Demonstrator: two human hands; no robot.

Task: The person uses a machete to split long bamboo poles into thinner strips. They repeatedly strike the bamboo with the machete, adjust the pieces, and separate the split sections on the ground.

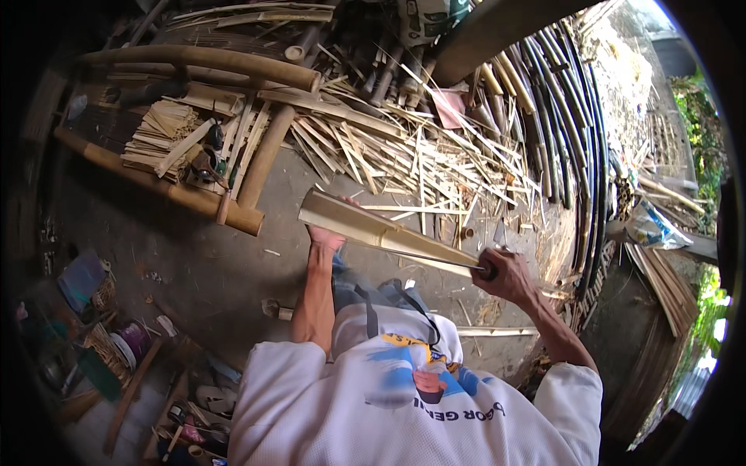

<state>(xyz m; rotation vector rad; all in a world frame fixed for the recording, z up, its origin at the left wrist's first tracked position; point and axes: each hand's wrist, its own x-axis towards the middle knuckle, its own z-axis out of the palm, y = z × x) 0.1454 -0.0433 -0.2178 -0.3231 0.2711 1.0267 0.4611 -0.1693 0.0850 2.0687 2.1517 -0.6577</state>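
Observation:
A split half of a bamboo stem, its hollow side up, slants across the space in front of my body. My left hand is closed around its left end from below, with part of the fingers hidden behind it. In my right hand is the dark handle of a long, thin-bladed knife. The blade points left and lies along the near edge of the bamboo; whether it touches or cuts in cannot be made out.
At the left stands a bamboo bench with a stack of short bamboo slats. Loose bamboo strips cover the floor ahead. Long dark poles lean at the right. Lower left are a purple bucket and a blue container.

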